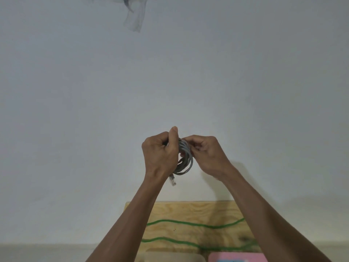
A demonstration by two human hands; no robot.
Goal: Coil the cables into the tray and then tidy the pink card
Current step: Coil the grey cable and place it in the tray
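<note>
Head view, both arms raised before a pale wall [75, 110]. Left hand [160, 154] curled round a grey cable [186, 159] wound into a tight bundle of loops, thumb upright along the coil's near side. Clear plug [173, 181] dangling below the left wrist on a short free end. Right hand [205, 154] touching the coil's upper right edge, fingertips pinching the strands — exact grip hidden behind the knuckles. Far side of the bundle covered by both hands; number of loops hard to count. Lower down, a plywood board [188, 210] against the wall, crossed by two wavy runs of green cable [188, 224], ends hidden behind the forearms. At the bottom edge, a beige tray [170, 257] — only its rim in frame — and just to its right the pink card [236, 257], cut off, print unreadable.
</note>
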